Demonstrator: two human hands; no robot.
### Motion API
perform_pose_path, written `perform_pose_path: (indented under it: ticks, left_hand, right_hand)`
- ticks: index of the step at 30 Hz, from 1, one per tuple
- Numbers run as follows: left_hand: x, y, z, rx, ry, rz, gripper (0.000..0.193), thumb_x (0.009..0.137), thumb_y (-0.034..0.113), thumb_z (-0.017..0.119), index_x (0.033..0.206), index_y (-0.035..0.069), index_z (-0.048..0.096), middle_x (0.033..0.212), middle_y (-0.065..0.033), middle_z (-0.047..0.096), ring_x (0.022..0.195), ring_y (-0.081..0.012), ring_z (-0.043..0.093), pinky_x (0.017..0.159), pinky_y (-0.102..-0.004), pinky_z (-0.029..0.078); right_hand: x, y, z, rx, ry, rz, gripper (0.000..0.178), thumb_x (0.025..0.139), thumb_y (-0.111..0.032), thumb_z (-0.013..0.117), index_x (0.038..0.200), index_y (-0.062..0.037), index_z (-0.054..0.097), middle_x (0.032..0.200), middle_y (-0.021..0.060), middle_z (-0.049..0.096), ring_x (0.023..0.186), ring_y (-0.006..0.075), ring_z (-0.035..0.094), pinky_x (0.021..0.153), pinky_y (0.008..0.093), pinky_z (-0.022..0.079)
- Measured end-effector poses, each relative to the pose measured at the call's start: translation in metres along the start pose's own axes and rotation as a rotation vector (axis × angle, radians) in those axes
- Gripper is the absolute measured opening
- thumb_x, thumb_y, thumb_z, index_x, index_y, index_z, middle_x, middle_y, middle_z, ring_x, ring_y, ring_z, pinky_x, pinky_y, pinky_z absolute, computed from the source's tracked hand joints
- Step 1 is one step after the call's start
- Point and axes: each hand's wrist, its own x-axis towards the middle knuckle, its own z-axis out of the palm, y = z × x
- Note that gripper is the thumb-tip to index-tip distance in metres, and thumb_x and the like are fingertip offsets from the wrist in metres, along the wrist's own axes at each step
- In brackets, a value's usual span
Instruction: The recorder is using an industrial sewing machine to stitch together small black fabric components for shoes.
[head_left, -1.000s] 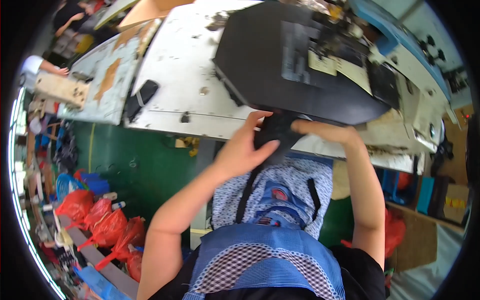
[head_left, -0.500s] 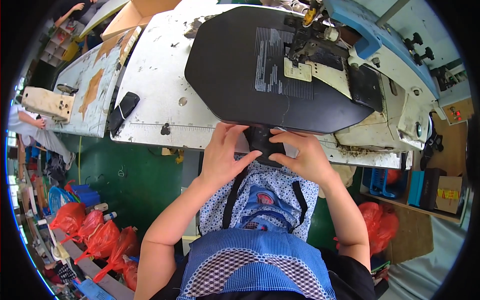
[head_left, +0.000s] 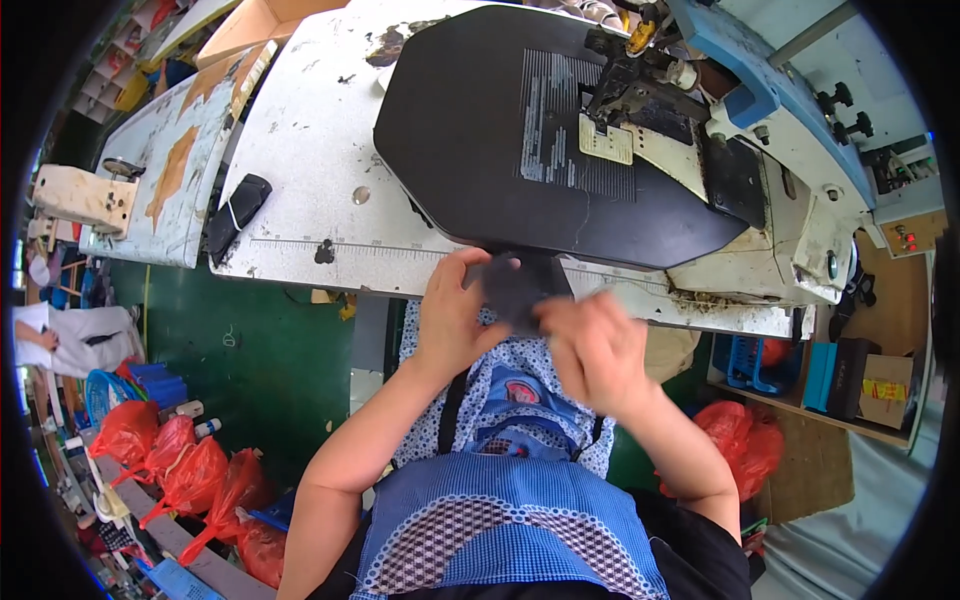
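Spreading across the lap, a blue checked apron (head_left: 510,540) lies nearest, with a blue-and-white patterned cloth (head_left: 425,425) just beyond it. Above that cloth, between the two hands and at the table's front edge, is a small dark piece (head_left: 512,290), blurred, with more black material (head_left: 550,275) right behind it; whether the two are separate I cannot tell. The left hand (head_left: 450,315) is partly closed, fingers curled and thumb beneath, holding the piece by its left side. The right hand (head_left: 603,348) is smeared by blur, its fingers bent, their tips at the piece's lower right — whether they grip it I cannot tell. Beyond the hands runs the white table (head_left: 300,190), marked with a ruler scale along its front, and a black angular plate (head_left: 460,130) rests over it, reaching under the head of a blue-and-white sewing machine (head_left: 800,140) on the right. At the table's left edge lies a black bundle (head_left: 238,215) with a pale band around it. Farther left are red plastic bags (head_left: 185,475), a second worktable (head_left: 205,150) and a co-worker (head_left: 75,335) in pale trousers — and, at the top, an open cardboard box (head_left: 235,38).
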Motion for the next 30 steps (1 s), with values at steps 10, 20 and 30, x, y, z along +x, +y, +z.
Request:
perform_pose_path:
  ticks: [10, 20, 30]
  left_hand:
    - [0.030, 0.061, -0.076, -1.798, -0.225, -0.791, 0.033, 0.106, 0.028, 0.070, 0.120, -0.002, 0.068, 0.119, -0.0119, 0.073, 0.108, -0.0226, 0.073, 0.090, -0.0383, 0.059]
    - [0.021, 0.092, -0.075, -0.965, -0.213, -0.560, 0.033, 0.114, 0.026, 0.058, 0.113, -0.005, 0.070, 0.090, -0.0082, 0.076, 0.073, -0.0155, 0.075, 0.065, -0.0270, 0.060]
    - [0.034, 0.115, -0.091, -0.669, -0.326, -0.368, 0.031, 0.112, 0.023, 0.061, 0.110, -0.005, 0.072, 0.081, -0.0098, 0.076, 0.072, -0.0162, 0.076, 0.065, -0.0294, 0.059]
  right_hand:
    - [0.027, -0.022, -0.062, -0.040, 0.155, -0.209, 0.021, 0.073, 0.003, 0.077, 0.093, 0.0017, 0.073, 0.114, 0.0192, 0.078, 0.091, 0.0282, 0.080, 0.073, 0.0327, 0.067]
    - [0.031, -0.032, -0.056, 0.246, 0.076, 0.282, 0.025, 0.075, 0.003, 0.082, 0.099, -0.0034, 0.080, 0.091, 0.0085, 0.073, 0.078, 0.0264, 0.067, 0.068, 0.0382, 0.055]
    - [0.023, -0.025, -0.054, 0.257, 0.264, 0.297, 0.010, 0.087, 0.001, 0.076, 0.083, -0.0013, 0.067, 0.083, 0.0084, 0.065, 0.072, 0.0215, 0.062, 0.059, 0.0332, 0.049]
